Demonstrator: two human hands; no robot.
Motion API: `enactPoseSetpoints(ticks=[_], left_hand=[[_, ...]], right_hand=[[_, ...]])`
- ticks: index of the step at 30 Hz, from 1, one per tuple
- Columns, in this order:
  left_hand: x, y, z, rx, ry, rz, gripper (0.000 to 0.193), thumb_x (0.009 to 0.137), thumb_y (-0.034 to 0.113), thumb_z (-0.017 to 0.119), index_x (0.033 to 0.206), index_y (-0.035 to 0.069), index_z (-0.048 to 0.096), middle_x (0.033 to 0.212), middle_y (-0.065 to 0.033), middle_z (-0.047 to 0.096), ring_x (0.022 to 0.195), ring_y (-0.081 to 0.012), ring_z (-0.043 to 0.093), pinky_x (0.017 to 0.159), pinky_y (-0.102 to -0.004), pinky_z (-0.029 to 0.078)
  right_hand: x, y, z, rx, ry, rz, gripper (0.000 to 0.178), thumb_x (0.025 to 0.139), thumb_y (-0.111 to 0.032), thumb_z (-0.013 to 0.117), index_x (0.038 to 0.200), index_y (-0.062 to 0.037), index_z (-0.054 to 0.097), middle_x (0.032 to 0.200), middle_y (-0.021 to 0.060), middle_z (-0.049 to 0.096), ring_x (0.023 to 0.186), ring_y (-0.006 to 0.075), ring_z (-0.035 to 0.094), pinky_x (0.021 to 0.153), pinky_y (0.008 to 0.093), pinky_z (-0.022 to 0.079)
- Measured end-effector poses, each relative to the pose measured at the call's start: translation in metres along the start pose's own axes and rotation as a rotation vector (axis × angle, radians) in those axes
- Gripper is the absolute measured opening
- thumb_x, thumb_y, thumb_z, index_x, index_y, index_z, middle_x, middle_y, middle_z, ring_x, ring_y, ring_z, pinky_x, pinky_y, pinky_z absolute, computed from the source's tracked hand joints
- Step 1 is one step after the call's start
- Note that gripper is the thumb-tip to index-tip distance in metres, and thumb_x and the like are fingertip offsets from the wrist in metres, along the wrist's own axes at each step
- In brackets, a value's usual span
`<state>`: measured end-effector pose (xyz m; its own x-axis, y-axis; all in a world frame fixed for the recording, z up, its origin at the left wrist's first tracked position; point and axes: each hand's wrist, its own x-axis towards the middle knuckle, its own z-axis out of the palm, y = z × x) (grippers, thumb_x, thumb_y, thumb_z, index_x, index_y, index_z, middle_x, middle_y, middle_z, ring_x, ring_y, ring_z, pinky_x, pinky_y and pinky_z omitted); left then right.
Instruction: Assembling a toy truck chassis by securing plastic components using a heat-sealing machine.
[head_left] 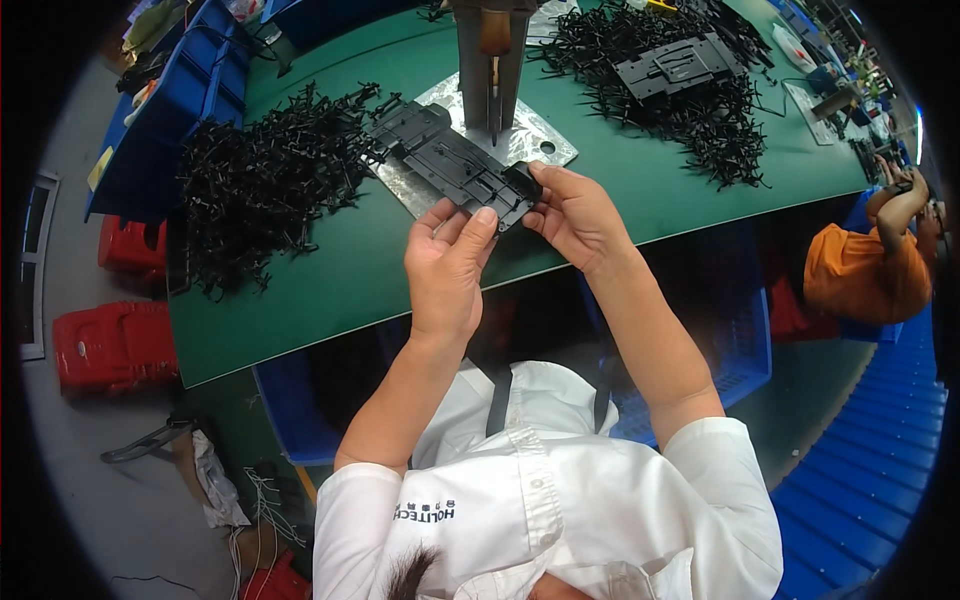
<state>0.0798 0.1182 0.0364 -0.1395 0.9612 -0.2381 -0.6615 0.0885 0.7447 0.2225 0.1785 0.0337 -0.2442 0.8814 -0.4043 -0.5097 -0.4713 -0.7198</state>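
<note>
On the left of the green bench (330,300), a heap of small black plastic parts (270,165) spreads beside the near side, probably to be within easy reach. The left hand (447,265) is closed on the lower edge of a black moulded panel (450,165), thumb flat on top and fingers beneath, likely to steady it. The panel lies slantwise over a metal plate (530,135), next to a pointed tool (494,105) hanging from an upright column (515,70). The right hand (580,225) pinches the panel's right end, apparently to control its angle; whether the dark curved piece there is separate is hard to tell. Farther right, a similar panel (685,65) rests on a second heap (725,145), perhaps to save bench space.
</note>
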Motion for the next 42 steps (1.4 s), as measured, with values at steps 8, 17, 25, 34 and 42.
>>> enactPoseSetpoints(ticks=[8,17,25,34,42], left_hand=[[0.013,0.004,0.007,0.01,0.011,0.052,0.056,0.079,0.002,0.067,0.12,-0.007,0.031,0.111,-0.0189,0.052,0.095,-0.0178,0.056,0.081,-0.0257,0.048],[0.022,0.006,0.011,0.033,0.012,0.104,0.059,0.078,0.003,0.069,0.12,-0.009,0.03,0.112,-0.0212,0.051,0.099,-0.0197,0.055,0.084,-0.0271,0.047],[0.023,0.007,0.013,0.054,0.008,0.123,0.062,0.077,0.004,0.071,0.12,-0.01,0.029,0.112,-0.0225,0.05,0.101,-0.0205,0.053,0.087,-0.0281,0.046],[0.023,0.008,0.016,0.052,0.006,0.124,0.061,0.076,0.004,0.071,0.119,-0.01,0.03,0.11,-0.0216,0.051,0.1,-0.0203,0.054,0.088,-0.0292,0.047],[0.022,0.011,0.018,0.053,-0.007,0.118,0.055,0.078,0.003,0.069,0.118,-0.007,0.031,0.11,-0.0192,0.051,0.1,-0.0197,0.054,0.088,-0.0294,0.047]], right_hand=[[0.015,-0.008,0.003,0.012,0.017,0.032,0.016,0.088,-0.018,0.057,0.093,-0.0027,0.056,0.081,0.0053,0.061,0.068,0.0124,0.057,0.055,0.0241,0.05],[0.026,-0.014,0.006,-0.006,0.018,0.036,0.017,0.088,-0.018,0.057,0.095,-0.0019,0.056,0.079,0.0058,0.061,0.066,0.0128,0.058,0.054,0.0237,0.051],[0.028,-0.016,0.007,-0.008,0.01,0.062,0.017,0.089,-0.02,0.055,0.096,-0.005,0.056,0.081,0.0044,0.061,0.067,0.0121,0.057,0.06,0.0261,0.051],[0.029,-0.016,0.008,-0.003,-0.013,0.054,0.021,0.09,-0.023,0.052,0.1,-0.0044,0.057,0.089,0.0082,0.064,0.081,0.0169,0.062,0.077,0.0353,0.051],[0.028,-0.017,0.009,-0.013,-0.005,0.048,0.022,0.09,-0.023,0.053,0.1,-0.0033,0.057,0.089,0.009,0.064,0.08,0.0172,0.063,0.076,0.0361,0.052]])
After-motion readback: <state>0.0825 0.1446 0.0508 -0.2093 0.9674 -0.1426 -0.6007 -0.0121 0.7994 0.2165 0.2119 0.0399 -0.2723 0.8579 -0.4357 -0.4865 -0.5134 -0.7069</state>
